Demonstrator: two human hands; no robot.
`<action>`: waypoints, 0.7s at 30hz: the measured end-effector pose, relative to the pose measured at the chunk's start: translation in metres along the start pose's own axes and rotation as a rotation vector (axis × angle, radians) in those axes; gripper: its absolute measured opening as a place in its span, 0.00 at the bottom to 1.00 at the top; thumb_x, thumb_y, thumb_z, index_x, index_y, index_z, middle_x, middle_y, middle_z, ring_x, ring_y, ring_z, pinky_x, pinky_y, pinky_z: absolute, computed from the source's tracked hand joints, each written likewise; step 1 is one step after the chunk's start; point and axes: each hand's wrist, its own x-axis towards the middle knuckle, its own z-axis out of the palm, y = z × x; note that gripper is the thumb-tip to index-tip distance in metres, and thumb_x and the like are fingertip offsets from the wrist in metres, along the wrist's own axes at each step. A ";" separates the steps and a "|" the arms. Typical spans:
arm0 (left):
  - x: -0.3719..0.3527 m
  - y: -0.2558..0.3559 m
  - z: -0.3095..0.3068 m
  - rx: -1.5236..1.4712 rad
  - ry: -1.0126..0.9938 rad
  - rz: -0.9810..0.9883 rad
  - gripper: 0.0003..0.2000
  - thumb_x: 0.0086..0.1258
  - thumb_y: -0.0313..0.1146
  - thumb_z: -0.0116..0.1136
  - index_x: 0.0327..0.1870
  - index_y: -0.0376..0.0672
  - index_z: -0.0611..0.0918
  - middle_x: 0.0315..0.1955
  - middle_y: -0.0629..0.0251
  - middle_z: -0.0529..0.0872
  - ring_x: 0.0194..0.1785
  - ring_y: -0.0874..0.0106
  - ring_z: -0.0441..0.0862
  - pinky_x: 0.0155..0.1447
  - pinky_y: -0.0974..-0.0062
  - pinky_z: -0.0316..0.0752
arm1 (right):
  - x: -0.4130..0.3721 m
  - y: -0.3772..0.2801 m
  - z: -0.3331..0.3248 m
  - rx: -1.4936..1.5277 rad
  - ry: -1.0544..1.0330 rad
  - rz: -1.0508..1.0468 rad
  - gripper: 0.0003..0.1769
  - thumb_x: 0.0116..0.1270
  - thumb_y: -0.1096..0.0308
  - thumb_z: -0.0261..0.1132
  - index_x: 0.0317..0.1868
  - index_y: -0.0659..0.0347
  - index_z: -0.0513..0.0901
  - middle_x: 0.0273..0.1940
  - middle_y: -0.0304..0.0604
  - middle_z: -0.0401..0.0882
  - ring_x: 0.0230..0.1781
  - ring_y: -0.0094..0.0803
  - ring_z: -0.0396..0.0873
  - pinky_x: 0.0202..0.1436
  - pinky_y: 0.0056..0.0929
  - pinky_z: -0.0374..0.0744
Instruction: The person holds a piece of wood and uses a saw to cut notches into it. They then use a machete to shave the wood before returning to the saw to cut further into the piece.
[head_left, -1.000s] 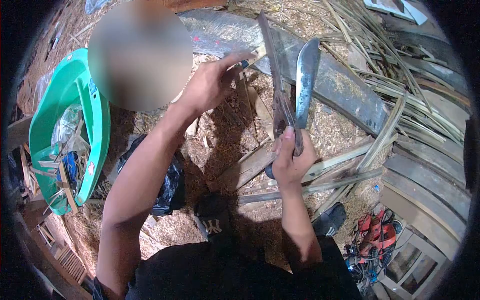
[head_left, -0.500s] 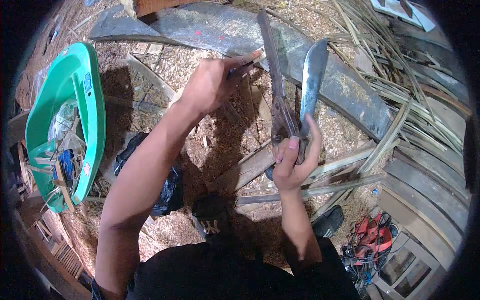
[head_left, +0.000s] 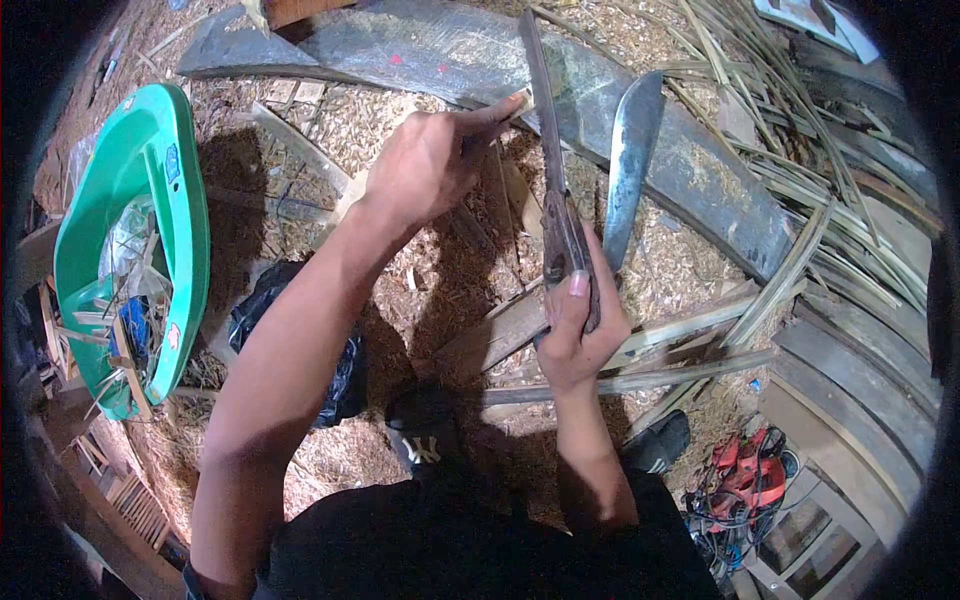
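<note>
My right hand (head_left: pixel 585 335) is closed around the handle of a hand saw (head_left: pixel 545 110), its thumb on top and its index finger stretched along the side. The saw's long dark blade points away from me over a grey plank (head_left: pixel 420 50). My left hand (head_left: pixel 425 165) pinches a small light piece of wood (head_left: pixel 526 98) against the blade's left side, at the plank's near edge. Most of that piece is hidden by my fingers. Just right of the saw, a machete (head_left: pixel 630 160) rests across the plank, its lower end partly behind my right hand.
A green plastic tub (head_left: pixel 190 230) with scraps in it stands at the left. Wood strips (head_left: pixel 780 170) are piled at the right. A red corded power tool (head_left: pixel 748 475) sits lower right, and a black plastic bag (head_left: pixel 345 385) lies below my left forearm. Shavings cover the ground.
My right index finger, raised off the saw before, now lies along its handle, and the other fingers have closed round it. My left hand has hardly moved.
</note>
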 end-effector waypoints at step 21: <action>0.004 -0.007 0.003 0.050 0.002 -0.002 0.29 0.69 0.21 0.57 0.72 0.56 0.80 0.33 0.47 0.90 0.28 0.66 0.85 0.45 0.61 0.81 | 0.011 0.000 0.015 -0.090 0.014 -0.096 0.23 0.79 0.70 0.55 0.68 0.76 0.78 0.56 0.64 0.87 0.53 0.41 0.89 0.54 0.34 0.84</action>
